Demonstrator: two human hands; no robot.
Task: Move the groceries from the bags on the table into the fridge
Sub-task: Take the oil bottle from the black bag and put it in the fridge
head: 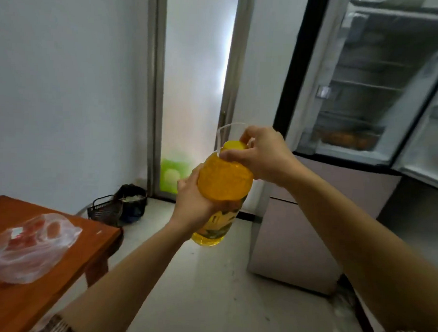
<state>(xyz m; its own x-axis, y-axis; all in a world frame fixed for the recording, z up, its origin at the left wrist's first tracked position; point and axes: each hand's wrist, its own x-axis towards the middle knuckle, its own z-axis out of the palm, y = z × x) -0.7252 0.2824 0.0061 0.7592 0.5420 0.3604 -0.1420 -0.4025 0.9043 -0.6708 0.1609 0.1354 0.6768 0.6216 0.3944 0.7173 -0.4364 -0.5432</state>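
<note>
White walls [66, 84] frame a frosted door [196, 89]; an open fridge [314, 77] stands at right, a table [89, 238] with a bag [28, 245] at lower left. Between them, in mid-air, the left hand [193, 202] grips the bottle [224, 183] round its body while the right hand [261, 155] pinches its cap [235, 144]

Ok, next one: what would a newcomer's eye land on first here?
The bright yellow oil bottle, held mid-frame: the left hand grips its body, the right hand holds its neck by the cap. At upper right the fridge stands open, and at lower left a clear plastic bag lies on the wooden table.
</note>
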